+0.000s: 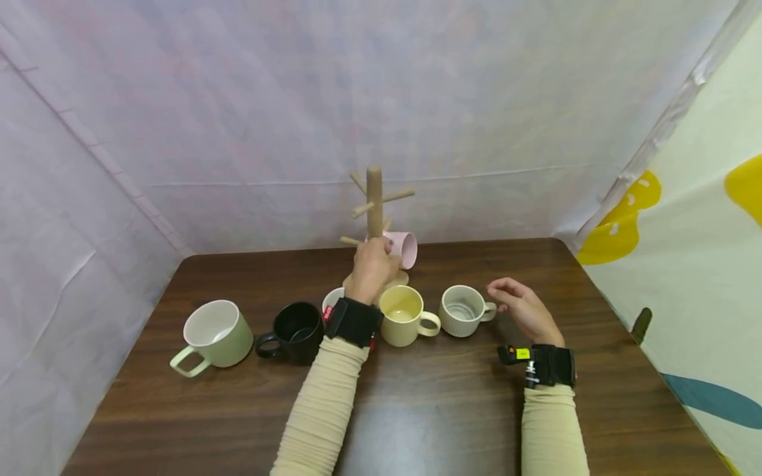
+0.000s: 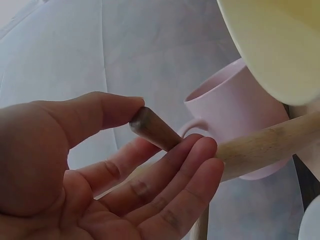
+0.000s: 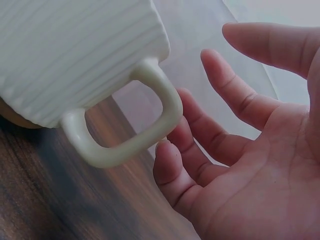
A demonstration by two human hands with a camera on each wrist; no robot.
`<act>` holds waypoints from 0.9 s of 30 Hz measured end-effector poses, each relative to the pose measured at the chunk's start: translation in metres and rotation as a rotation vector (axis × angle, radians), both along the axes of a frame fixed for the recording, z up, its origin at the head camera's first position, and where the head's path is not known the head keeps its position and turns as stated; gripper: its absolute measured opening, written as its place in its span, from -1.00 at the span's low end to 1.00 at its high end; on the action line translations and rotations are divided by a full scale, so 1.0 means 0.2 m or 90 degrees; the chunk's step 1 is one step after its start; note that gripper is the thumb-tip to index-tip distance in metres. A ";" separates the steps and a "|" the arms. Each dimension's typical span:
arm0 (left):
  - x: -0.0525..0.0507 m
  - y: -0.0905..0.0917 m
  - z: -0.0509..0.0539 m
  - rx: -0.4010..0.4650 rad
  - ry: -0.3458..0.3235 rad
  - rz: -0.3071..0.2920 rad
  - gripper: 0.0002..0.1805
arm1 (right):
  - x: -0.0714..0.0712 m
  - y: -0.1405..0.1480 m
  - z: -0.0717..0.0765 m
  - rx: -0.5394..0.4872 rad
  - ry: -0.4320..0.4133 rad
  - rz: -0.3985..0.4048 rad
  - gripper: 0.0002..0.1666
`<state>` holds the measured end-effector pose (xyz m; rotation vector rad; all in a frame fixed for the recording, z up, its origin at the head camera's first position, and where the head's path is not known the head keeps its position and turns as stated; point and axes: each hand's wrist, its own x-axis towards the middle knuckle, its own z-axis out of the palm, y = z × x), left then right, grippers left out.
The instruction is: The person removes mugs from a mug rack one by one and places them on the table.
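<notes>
My left hand (image 1: 374, 268) is at the lower part of a wooden mug tree (image 1: 374, 198). In the left wrist view, the thumb and fingers hold a peg (image 2: 155, 127) of it, the thumb near the peg's tip. A pink mug (image 1: 407, 250) is tilted sideways against the tree, its handle (image 2: 195, 125) near that peg; whether it hangs on a peg is hidden. My right hand (image 1: 526, 311) is beside the handle (image 3: 122, 150) of a ribbed white mug (image 1: 461, 317), with relaxed fingers and an empty palm. Whether the fingertips touch the handle, I cannot tell.
A yellow mug (image 1: 401, 320) stands before the tree. A white cup (image 1: 331, 301) with a red label is partly hidden by my left wrist. Further left are a black mug (image 1: 299, 330) and a light green mug (image 1: 220, 337). A pale curtain (image 1: 357, 99) hangs behind the table.
</notes>
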<state>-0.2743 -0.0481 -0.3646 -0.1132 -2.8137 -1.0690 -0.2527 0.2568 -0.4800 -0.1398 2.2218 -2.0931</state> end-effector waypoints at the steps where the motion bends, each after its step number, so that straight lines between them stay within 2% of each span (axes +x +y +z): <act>1: 0.00 0.00 0.00 -0.001 -0.001 -0.003 -0.92 | 0.00 0.00 0.00 0.008 0.001 -0.001 -0.64; 6: 0.00 -0.01 0.01 -0.006 -0.015 -0.007 -0.84 | 0.00 0.01 0.01 0.030 0.000 -0.005 -0.71; 9: 0.00 -0.02 0.01 -0.015 -0.031 -0.007 -0.95 | 0.00 0.01 0.01 0.037 0.006 -0.006 -0.74; 15: 0.00 -0.05 0.02 -0.037 -0.051 -0.005 -0.54 | -0.01 0.00 0.01 0.033 0.026 -0.002 -0.67; 19: 0.00 -0.06 0.01 -0.030 -0.061 0.003 -0.53 | -0.01 0.00 0.01 0.041 0.026 -0.002 -0.65; 23: 0.00 -0.07 0.01 -0.025 -0.069 0.011 -0.61 | -0.01 -0.01 0.01 0.049 0.027 -0.002 -0.65; 27: 0.00 -0.10 0.02 -0.039 -0.048 0.003 -0.59 | -0.02 -0.02 0.01 0.047 0.030 -0.001 -0.56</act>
